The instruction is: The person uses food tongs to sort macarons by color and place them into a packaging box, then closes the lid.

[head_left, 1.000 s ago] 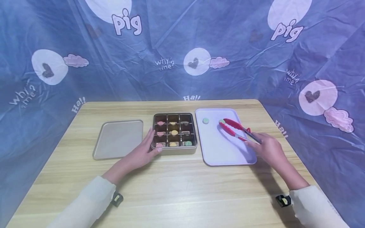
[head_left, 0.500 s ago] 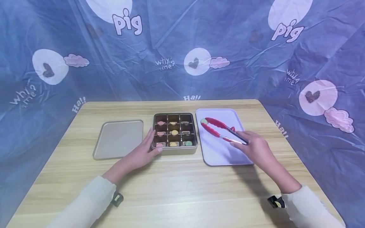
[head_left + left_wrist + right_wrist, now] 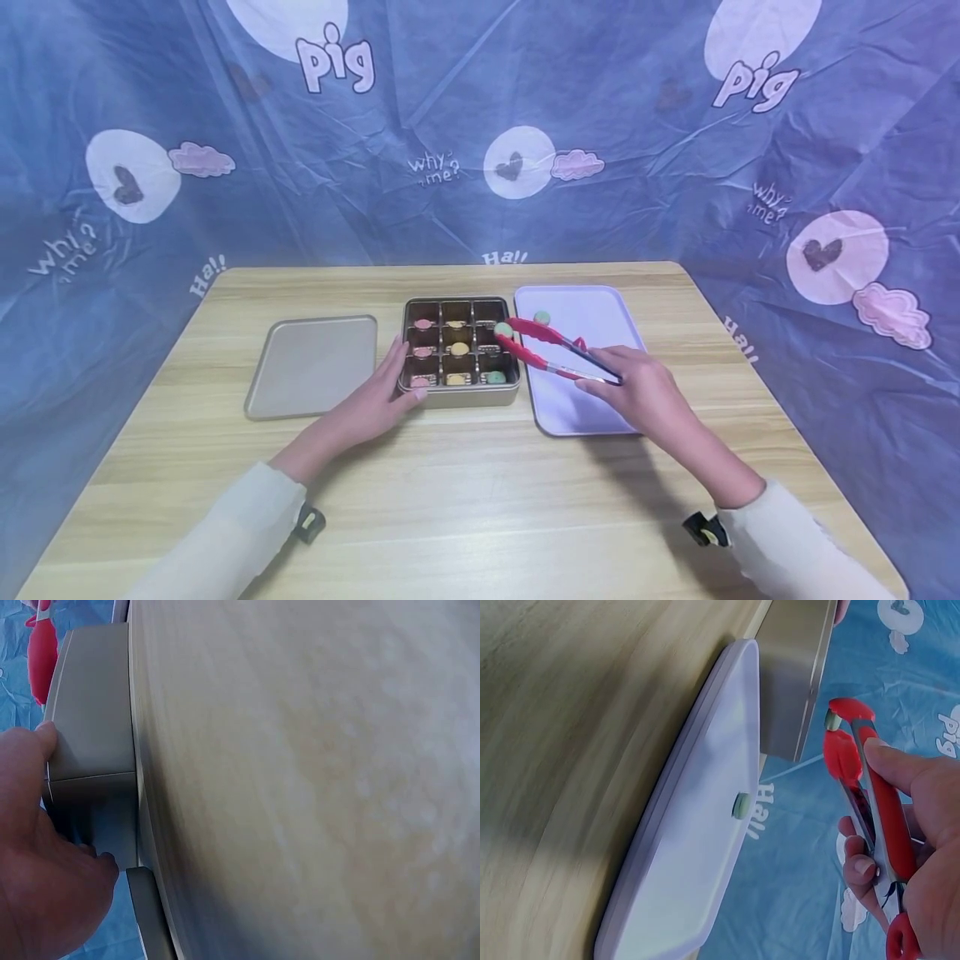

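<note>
The right hand [image 3: 641,385] grips red tongs [image 3: 528,357] pinching a green sweet [image 3: 503,331] above the two o'clock side of a divided tin [image 3: 468,400]; the left hand [image 3: 371,407] lays straight fingers along nine. Inside sit pink, yellow and green sweets [image 3: 459,349]. A lilac tray [image 3: 558,404] at three holds another green sweet [image 3: 542,317]; a lid [image 3: 313,367] lies at nine on the table [image 3: 450,483], blue cloth [image 3: 450,217] at twelve.

Grips red-ended tongs [image 3: 558,369] with the right hand [image 3: 637,385], pinching a round green sweet [image 3: 503,331] between the tips, over the right column of a nine-compartment tin [image 3: 468,400]. Rests the left hand [image 3: 375,402] against its left side. Inside: pink sweets [image 3: 423,324] down the left column, yellow sweets [image 3: 459,349] down the middle, one green disc [image 3: 496,377] front right. Beside: flat beige lid [image 3: 313,367] to the left, lavender tray [image 3: 562,408] with another green sweet [image 3: 542,317] to the right.
</note>
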### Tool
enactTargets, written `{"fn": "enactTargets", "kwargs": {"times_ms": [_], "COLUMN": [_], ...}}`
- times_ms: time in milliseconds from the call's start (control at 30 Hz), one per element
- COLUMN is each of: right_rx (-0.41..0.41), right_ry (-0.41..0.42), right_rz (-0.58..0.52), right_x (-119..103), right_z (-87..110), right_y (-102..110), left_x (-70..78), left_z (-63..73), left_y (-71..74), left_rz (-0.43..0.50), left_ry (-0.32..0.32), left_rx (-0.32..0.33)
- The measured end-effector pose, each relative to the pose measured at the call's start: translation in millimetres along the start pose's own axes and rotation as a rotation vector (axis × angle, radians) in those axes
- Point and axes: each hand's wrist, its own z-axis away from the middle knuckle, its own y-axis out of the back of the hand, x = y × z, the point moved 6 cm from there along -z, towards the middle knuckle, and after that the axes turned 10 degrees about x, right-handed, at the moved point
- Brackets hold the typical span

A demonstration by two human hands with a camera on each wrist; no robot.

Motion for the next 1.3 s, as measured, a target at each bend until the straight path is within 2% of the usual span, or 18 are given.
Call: {"fn": "enactTargets", "kwargs": {"times_ms": [333, 600, 900, 1167, 1300], "right_rx": [-0.023, 0.014, 0.000, -0.056, -0.048], "right_ry": [-0.013, -0.007, -0.081, -0.189, -0.192], "right_rz": [0.015, 0.031, 0.051, 0.086, 0.094], "right_x": [-2, 6, 25, 54, 63], "right_z": [-2.1, -1.4, -5.0, -7.0, -7.5], "right_y": [-4, 4, 8, -1, -6], "left_x": [-1.6, 0.2, -0.1, -1.5, -2.2], "left_z": [0.0, 0.2, -0.4, -1.1, -1.1], "left_y": [0.0, -0.2, -0.7, -2.2, -2.3], "left_rz": [-0.005, -0.004, -0.004, -0.009, -0.015], "left_ry": [-0.007, -0.004, -0.007, -0.008, -0.005], "left_rx": [0.001, 0.000, 0.002, 0.004, 0.006]}}
